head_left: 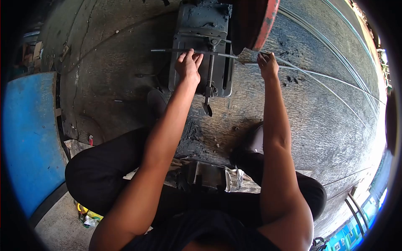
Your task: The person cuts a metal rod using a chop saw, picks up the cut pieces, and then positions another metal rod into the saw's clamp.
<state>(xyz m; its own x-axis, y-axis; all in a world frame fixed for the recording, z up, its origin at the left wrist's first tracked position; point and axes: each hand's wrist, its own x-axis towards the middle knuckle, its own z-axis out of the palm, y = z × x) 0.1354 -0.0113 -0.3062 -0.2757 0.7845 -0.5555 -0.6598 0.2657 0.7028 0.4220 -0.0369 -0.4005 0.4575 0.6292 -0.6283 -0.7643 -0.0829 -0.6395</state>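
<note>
"Rod in the head view: where do you have it?"

"Across the grey base, one end out past its left side, the other near the red guard."

"And your left hand?"

"Half closed, fingertips pinching the rod near its middle, just left of the screw."

"Right hand?"

"Just below the guard, fingers curled in where two long rods reach it. I can't tell which of them I grip, if either. The pair cross, then run off to the right over the floor."

"What else do you see?"

"A blue panel at the far left, well apart from both hands. More thin bars lie at upper right."
</note>
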